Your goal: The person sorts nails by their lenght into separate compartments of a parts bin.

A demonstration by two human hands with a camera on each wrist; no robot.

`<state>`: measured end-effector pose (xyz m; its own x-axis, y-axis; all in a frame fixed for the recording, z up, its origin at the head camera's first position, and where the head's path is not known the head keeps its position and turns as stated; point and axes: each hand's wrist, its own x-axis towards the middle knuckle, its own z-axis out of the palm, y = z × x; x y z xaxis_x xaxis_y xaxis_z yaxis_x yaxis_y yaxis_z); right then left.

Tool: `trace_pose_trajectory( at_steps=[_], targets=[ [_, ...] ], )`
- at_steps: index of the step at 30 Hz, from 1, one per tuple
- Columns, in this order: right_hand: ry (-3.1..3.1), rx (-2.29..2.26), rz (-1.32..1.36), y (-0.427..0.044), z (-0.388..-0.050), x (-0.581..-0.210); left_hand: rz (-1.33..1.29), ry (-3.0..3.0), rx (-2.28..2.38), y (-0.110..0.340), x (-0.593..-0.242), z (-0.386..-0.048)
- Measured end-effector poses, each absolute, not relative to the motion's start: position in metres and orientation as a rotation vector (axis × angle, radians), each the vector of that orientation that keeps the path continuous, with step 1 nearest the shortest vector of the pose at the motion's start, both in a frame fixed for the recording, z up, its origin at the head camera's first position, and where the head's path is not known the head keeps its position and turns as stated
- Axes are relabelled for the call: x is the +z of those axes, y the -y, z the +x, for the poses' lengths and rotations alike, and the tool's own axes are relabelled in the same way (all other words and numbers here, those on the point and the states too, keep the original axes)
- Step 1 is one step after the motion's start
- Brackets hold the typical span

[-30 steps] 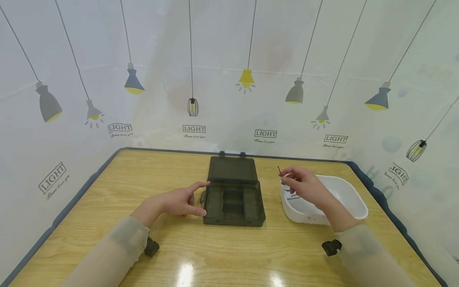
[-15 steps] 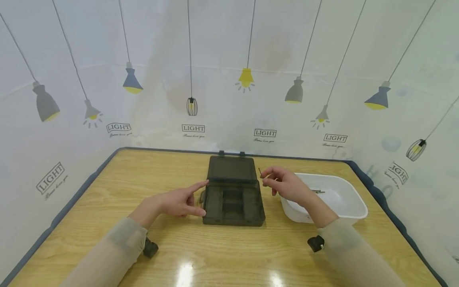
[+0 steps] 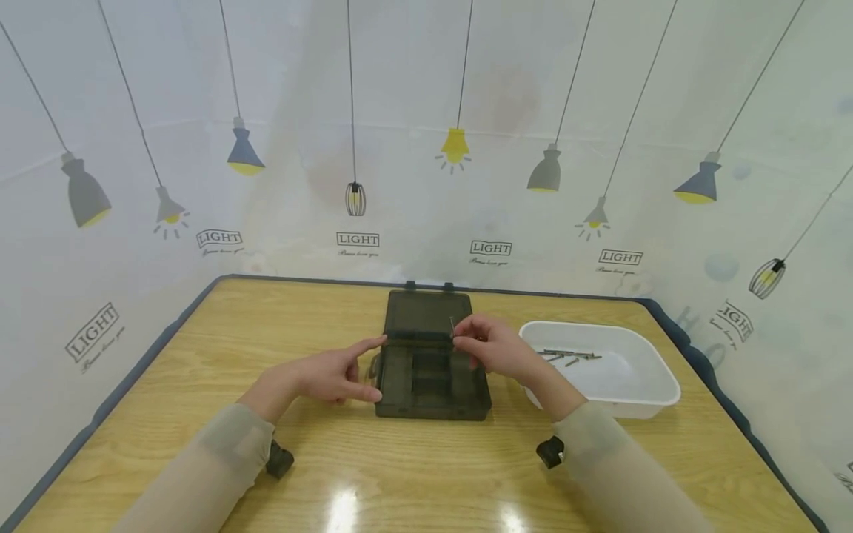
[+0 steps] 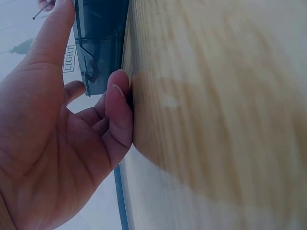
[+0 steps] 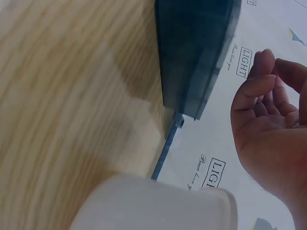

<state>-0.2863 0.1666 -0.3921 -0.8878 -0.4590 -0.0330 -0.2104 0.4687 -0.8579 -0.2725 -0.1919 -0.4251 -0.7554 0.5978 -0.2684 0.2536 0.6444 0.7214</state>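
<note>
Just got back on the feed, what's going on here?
A person's right hand pinches a thin metal piece, a screw or nail, above an open dark box whose lid is folded back. The left hand rests against the box's left side with thumb and index finger. More metal pieces lie in the white tray to the right.

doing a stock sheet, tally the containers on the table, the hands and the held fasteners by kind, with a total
Containers: 2 (dark compartment box, white tray)
Hands: 2 (left hand, right hand)
Held fasteners: 1 (slim metal fastener in the right hand)
Total: 5
Not counted: the loose fasteners in the tray, which overlap too much to count.
</note>
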Motion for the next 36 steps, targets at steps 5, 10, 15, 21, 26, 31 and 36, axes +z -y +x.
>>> trace_pose_trajectory(
  at_steps=[5, 10, 15, 21, 26, 31, 36],
  targets=[
    [-2.477, -1.351, -0.566, -0.157, -0.288, -0.398, 0.679, -2.378, 0.942, 0.191, -0.425, -0.273],
    [-2.533, -1.301, -0.541, -0.147, -0.291, -0.401, 0.683, -2.381, 0.945, 0.192, -0.427, -0.274],
    [-2.54, -1.274, -0.539, -0.134, -0.292, -0.404, 0.674, -2.384, 0.942, 0.192, -0.429, -0.276],
    [-2.487, -1.313, -0.53, -0.122, -0.291, -0.406, 0.668, -2.381, 0.941, 0.192, -0.431, -0.277],
    [-2.469, -1.346, -0.515, -0.117, -0.289, -0.405, 0.67, -2.376, 0.939, 0.191, -0.43, -0.277],
    [-2.43, -1.383, -0.523, -0.112, -0.287, -0.402, 0.663, -2.361, 0.954, 0.191, -0.427, -0.276],
    [-2.388, -1.393, -0.535, -0.104, -0.286, -0.4, 0.65, -2.364, 0.962, 0.191, -0.427, -0.275]
  ],
)
